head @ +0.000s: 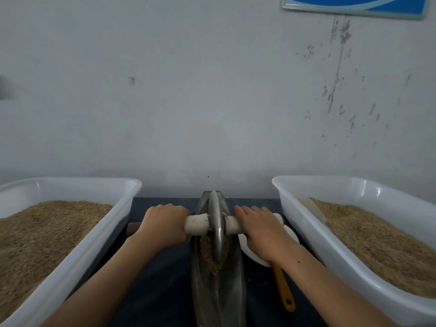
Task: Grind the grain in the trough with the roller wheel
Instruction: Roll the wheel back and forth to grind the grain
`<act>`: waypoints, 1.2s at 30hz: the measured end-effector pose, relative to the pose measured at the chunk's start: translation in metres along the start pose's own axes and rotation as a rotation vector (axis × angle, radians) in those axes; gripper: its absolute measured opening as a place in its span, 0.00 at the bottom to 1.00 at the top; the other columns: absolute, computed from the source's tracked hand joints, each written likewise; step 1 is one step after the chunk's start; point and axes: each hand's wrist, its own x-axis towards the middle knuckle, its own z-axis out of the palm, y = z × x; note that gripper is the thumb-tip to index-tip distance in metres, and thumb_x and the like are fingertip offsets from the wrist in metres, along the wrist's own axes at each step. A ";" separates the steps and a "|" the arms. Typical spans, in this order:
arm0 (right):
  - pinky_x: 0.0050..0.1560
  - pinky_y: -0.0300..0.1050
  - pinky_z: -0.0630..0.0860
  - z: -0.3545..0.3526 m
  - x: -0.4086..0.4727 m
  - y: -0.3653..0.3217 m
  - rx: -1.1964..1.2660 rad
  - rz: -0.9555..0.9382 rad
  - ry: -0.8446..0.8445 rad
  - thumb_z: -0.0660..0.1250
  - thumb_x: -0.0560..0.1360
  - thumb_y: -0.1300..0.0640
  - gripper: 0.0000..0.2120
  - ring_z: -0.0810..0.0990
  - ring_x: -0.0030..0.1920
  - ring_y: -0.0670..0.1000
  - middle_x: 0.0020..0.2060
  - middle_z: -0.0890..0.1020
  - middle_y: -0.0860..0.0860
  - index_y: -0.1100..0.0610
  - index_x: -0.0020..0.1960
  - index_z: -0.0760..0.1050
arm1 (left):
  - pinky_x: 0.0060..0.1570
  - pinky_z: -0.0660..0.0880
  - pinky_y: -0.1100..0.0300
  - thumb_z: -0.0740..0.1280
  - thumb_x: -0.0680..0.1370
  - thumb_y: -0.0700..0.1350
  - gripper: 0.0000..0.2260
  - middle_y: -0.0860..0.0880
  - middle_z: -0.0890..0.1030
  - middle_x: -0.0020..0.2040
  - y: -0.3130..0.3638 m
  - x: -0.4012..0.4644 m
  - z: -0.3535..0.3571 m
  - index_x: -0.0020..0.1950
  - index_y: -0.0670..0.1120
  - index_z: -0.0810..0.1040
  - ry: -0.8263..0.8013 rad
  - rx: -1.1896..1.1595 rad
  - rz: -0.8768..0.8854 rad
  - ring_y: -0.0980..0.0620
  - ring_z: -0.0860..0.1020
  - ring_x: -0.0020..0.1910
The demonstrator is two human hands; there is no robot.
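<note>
Dark table (162,291), two grain tubs (70,263), one roller wheel (217,223), one trough (219,291)

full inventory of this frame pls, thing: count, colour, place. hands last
trough: 1, grey metal, boat-shaped, centre of the table, running away from the camera
roller wheel: 1, grey metal disc, upright in the trough, on a white-wrapped axle handle
grain: 1 small brown heap in the trough, under and around the wheel
tubs: 2, white plastic, one either side of the trough, each holding brown grain
white dish: 1, right of the trough, mostly under the right hand
orange handle: 1, right of the trough, tool head hidden
table: 1, dark blue top
wall: grey, flaking at right
framed sign: 1, blue, top right, cut off
hands: left grips the left handle end; right rests on the right end, fingers fairly straight
</note>
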 end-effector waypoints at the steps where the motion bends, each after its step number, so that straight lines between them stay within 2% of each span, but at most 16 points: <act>1: 0.49 0.45 0.63 0.001 0.001 0.000 -0.003 0.001 0.008 0.62 0.71 0.65 0.22 0.72 0.53 0.52 0.54 0.74 0.49 0.52 0.63 0.64 | 0.45 0.71 0.59 0.66 0.73 0.52 0.13 0.53 0.80 0.50 0.000 0.001 0.001 0.56 0.53 0.75 -0.011 -0.001 -0.003 0.52 0.78 0.49; 7: 0.45 0.46 0.58 0.002 0.013 -0.002 -0.094 0.001 0.014 0.62 0.69 0.68 0.23 0.71 0.52 0.54 0.55 0.73 0.51 0.53 0.61 0.65 | 0.47 0.73 0.58 0.67 0.72 0.51 0.14 0.52 0.80 0.50 -0.003 0.013 0.008 0.57 0.53 0.76 -0.065 -0.080 -0.045 0.51 0.78 0.49; 11: 0.52 0.49 0.65 0.001 0.023 0.002 -0.028 0.013 0.002 0.62 0.71 0.65 0.26 0.72 0.55 0.54 0.56 0.73 0.50 0.51 0.67 0.63 | 0.46 0.73 0.59 0.66 0.72 0.52 0.14 0.53 0.80 0.49 -0.005 0.015 0.011 0.56 0.53 0.76 -0.053 -0.110 -0.047 0.52 0.78 0.48; 14: 0.52 0.50 0.66 0.001 0.019 0.003 -0.011 0.026 -0.028 0.63 0.73 0.59 0.24 0.72 0.53 0.54 0.54 0.74 0.48 0.47 0.67 0.63 | 0.44 0.71 0.60 0.65 0.72 0.52 0.13 0.53 0.80 0.48 -0.003 0.014 0.009 0.55 0.54 0.76 -0.028 -0.075 -0.044 0.52 0.78 0.48; 19: 0.45 0.48 0.67 -0.014 0.013 -0.001 0.059 0.048 -0.177 0.63 0.73 0.57 0.17 0.77 0.52 0.55 0.51 0.79 0.49 0.47 0.60 0.68 | 0.47 0.72 0.60 0.68 0.71 0.51 0.17 0.51 0.79 0.52 -0.002 0.007 -0.004 0.59 0.52 0.74 -0.206 -0.029 0.005 0.52 0.78 0.50; 22: 0.44 0.45 0.66 -0.026 0.013 -0.005 0.049 0.055 -0.332 0.63 0.74 0.59 0.19 0.78 0.52 0.55 0.53 0.79 0.53 0.48 0.63 0.68 | 0.46 0.70 0.60 0.71 0.71 0.50 0.20 0.50 0.79 0.54 -0.003 0.005 -0.009 0.62 0.51 0.73 -0.335 -0.089 0.006 0.52 0.77 0.51; 25: 0.44 0.45 0.65 -0.030 0.017 -0.010 -0.027 0.066 -0.419 0.61 0.75 0.63 0.21 0.77 0.53 0.56 0.56 0.77 0.56 0.54 0.67 0.65 | 0.45 0.69 0.61 0.72 0.71 0.49 0.21 0.50 0.79 0.54 -0.004 0.004 -0.008 0.62 0.51 0.73 -0.382 -0.126 -0.011 0.53 0.75 0.48; 27: 0.45 0.45 0.63 -0.028 0.018 -0.011 -0.052 0.081 -0.376 0.60 0.76 0.65 0.18 0.76 0.53 0.56 0.55 0.77 0.56 0.56 0.64 0.65 | 0.43 0.69 0.61 0.71 0.70 0.49 0.19 0.51 0.79 0.53 -0.004 0.003 -0.005 0.60 0.51 0.74 -0.327 -0.106 -0.026 0.53 0.76 0.48; 30: 0.46 0.45 0.61 -0.017 0.018 -0.009 -0.054 0.111 -0.253 0.58 0.75 0.66 0.16 0.75 0.53 0.56 0.54 0.76 0.53 0.55 0.61 0.65 | 0.41 0.67 0.60 0.68 0.72 0.51 0.14 0.52 0.79 0.50 -0.001 0.002 0.003 0.56 0.52 0.74 -0.088 -0.028 -0.034 0.51 0.78 0.48; 33: 0.49 0.47 0.64 -0.002 0.018 -0.006 -0.101 0.142 -0.085 0.59 0.76 0.64 0.15 0.73 0.53 0.54 0.53 0.75 0.50 0.53 0.60 0.65 | 0.39 0.66 0.59 0.64 0.74 0.51 0.10 0.52 0.79 0.49 0.001 0.004 0.012 0.53 0.51 0.70 0.130 0.010 -0.025 0.51 0.78 0.47; 36: 0.52 0.47 0.65 0.007 0.017 -0.005 -0.103 0.148 -0.021 0.59 0.77 0.61 0.14 0.73 0.54 0.53 0.54 0.75 0.48 0.51 0.61 0.65 | 0.39 0.67 0.61 0.64 0.75 0.50 0.09 0.52 0.79 0.49 0.001 0.006 0.017 0.53 0.50 0.68 0.208 -0.004 -0.002 0.51 0.78 0.47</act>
